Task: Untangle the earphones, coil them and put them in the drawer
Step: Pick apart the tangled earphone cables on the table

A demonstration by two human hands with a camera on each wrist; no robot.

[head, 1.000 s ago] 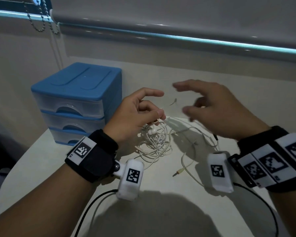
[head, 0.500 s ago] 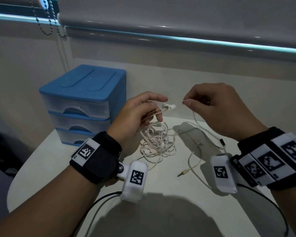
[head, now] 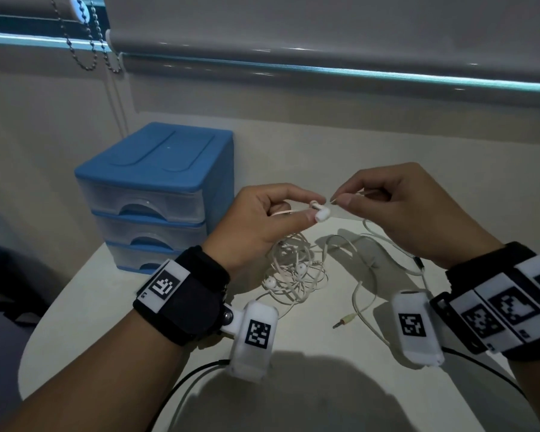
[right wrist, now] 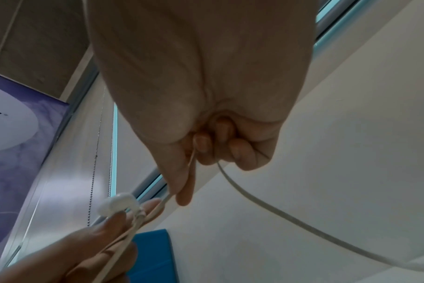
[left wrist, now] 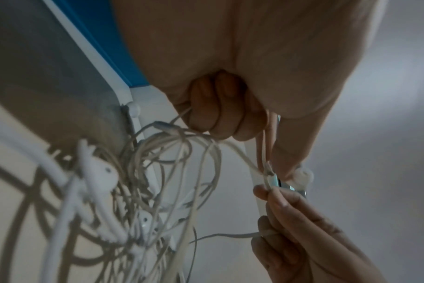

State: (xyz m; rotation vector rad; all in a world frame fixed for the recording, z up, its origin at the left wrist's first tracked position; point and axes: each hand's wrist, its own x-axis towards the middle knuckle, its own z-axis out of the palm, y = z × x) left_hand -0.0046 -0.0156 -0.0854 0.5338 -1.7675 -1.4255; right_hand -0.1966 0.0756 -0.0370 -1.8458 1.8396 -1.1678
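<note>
pale table, blue drawer unit left, tangled earphones beside

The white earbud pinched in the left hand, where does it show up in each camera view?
Head: earbud at centre, between both hands.
Left wrist: earbud right of centre, at the thumb tip.
Right wrist: earbud lower left.
Shared landmark: blue drawer unit.

drawer unit left of earphones
</note>
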